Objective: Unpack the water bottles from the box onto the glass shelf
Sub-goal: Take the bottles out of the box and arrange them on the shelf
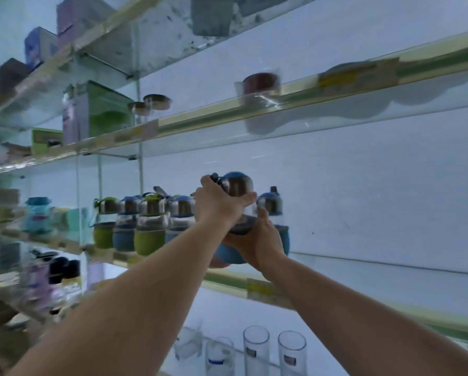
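Both my hands hold one water bottle (236,185) with a steel-and-blue cap and a blue sleeve, just above the middle glass shelf (363,270). My left hand (219,204) grips its cap and neck from the left. My right hand (260,244) cups its blue base from below. Its clear middle is hidden behind my hands. A second blue bottle (273,210) stands on the shelf right behind it. To the left, several bottles (151,226) with green or blue sleeves stand in a tight row on the same shelf. The box is out of view.
The shelf above (295,100) carries a dark red container (260,82), green boxes and two small jars. Tall drinking glasses (257,348) stand on the shelf below. More boxes and cups fill the left side. The white wall backs the middle shelf.
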